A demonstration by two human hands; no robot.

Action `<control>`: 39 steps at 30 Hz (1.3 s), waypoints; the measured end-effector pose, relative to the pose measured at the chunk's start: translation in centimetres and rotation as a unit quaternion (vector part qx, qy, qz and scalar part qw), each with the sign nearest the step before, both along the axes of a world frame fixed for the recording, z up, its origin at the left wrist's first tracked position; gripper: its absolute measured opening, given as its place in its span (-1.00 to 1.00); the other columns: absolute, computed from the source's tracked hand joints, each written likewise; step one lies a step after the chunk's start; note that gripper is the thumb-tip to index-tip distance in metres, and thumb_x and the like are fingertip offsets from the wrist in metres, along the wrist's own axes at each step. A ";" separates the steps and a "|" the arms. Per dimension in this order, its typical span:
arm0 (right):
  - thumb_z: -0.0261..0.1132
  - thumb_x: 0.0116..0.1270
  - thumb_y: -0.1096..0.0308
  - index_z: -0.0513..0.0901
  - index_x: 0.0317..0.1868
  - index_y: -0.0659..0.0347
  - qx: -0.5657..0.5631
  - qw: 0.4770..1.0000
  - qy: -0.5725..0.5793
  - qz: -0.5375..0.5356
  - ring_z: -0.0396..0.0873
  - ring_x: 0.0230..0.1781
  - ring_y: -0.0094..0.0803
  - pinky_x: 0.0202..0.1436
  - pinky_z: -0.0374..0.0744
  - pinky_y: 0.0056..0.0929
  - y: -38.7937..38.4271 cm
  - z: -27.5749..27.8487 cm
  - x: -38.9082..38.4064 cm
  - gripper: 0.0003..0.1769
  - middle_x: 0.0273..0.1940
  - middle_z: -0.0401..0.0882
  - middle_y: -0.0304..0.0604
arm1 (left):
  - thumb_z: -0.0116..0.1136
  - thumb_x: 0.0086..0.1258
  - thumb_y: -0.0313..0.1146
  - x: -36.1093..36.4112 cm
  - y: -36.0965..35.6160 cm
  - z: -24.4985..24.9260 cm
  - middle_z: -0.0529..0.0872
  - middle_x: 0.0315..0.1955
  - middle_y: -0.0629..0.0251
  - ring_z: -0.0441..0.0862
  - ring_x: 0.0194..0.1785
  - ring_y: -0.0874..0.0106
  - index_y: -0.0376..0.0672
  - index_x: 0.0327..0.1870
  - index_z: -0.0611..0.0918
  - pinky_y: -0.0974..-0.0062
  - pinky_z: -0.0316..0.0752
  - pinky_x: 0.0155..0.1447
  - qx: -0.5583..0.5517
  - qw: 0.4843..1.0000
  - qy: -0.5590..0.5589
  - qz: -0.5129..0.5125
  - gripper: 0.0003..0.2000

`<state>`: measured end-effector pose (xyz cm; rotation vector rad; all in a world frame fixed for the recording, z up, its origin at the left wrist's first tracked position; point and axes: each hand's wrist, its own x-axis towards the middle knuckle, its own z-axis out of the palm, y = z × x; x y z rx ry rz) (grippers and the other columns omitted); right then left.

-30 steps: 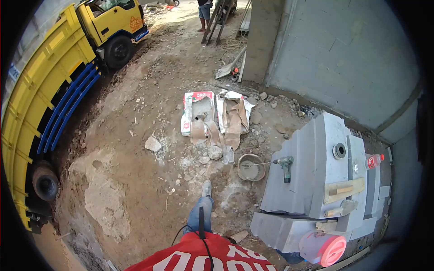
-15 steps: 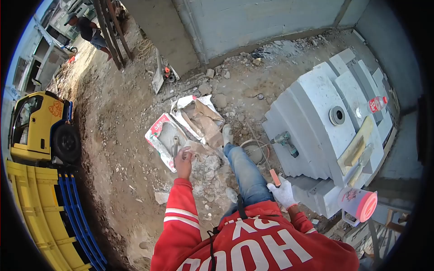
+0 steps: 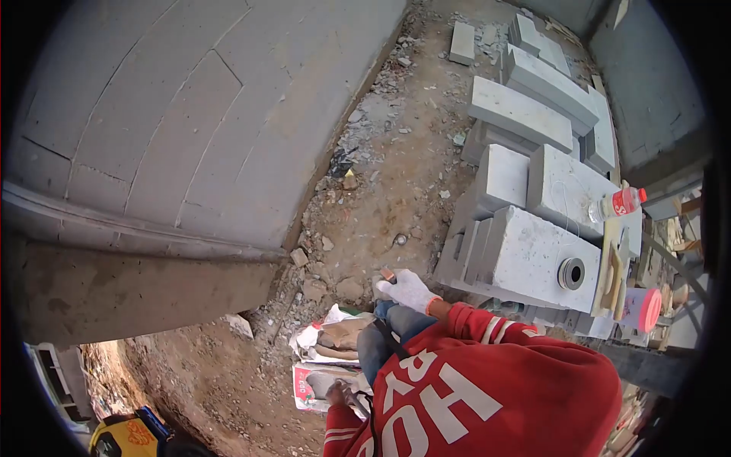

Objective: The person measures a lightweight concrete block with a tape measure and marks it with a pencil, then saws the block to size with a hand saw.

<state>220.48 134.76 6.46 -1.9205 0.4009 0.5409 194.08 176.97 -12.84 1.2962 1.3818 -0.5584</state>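
Observation:
My right hand (image 3: pixel 410 291), in a white knit glove, is closed around the orange handle (image 3: pixel 388 274) of a hand tool; the rest of the tool cannot be made out. My bare left hand (image 3: pixel 340 394) is low, at an opened cement bag (image 3: pixel 304 387) with grey powder in it. Its fingers look curled, and what they hold is hidden. Beside that bag lies a second torn bag (image 3: pixel 311 339) with brown paper lining, close to my knees.
Pale blocks (image 3: pixel 533 244) are stacked on the right, carrying a roll of tape (image 3: pixel 571 273), a plastic bottle (image 3: pixel 618 204) and a pink-lidded jug (image 3: pixel 642 308). A block wall (image 3: pixel 190 114) rises on the left. Rubble covers the ground; a yellow truck (image 3: pixel 126 438) shows at lower left.
My view has swung right, toward the wall and the blocks. My right hand with the tool has moved forward, across my legs. My left hand, earlier open over the cement bag, now looks curled there.

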 end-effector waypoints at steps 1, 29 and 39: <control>0.34 0.36 -0.19 0.69 -0.29 0.46 -0.030 0.999 -0.015 -0.009 0.72 -0.18 0.28 -0.06 0.64 0.05 0.2 0.1 2.0 -0.32 -0.36 0.70 0.36 | 0.19 0.54 -0.29 1.9 -0.5 1.7 0.81 -0.32 0.13 0.73 -0.42 0.33 -0.19 0.10 0.66 0.40 0.50 -0.49 0.031 0.999 -0.040 -0.005 -0.76; 0.41 0.40 0.18 0.62 -0.31 0.29 0.012 0.590 -0.036 -0.807 0.62 -0.54 -0.50 -0.45 0.53 -0.37 -13.2 6.6 28.6 -0.68 -0.54 0.66 -0.19 | 0.16 0.56 -0.36 98.6 -43.8 12.1 0.81 -0.21 0.22 0.76 -0.28 0.45 -0.16 0.17 0.67 0.54 0.57 -0.25 -0.057 0.678 -0.193 -0.707 -0.75; 0.42 0.40 0.34 0.64 0.00 0.38 0.011 0.399 -0.027 -0.917 0.67 -0.32 -0.49 -0.18 0.62 -0.41 -37.4 -0.7 35.7 -0.70 -0.32 0.75 -0.15 | 0.24 0.56 -0.37 96.0 -82.7 11.1 0.81 -0.13 0.18 0.80 -0.16 0.40 -0.20 0.22 0.65 0.47 0.67 -0.04 -0.141 0.422 -0.240 -0.863 -0.72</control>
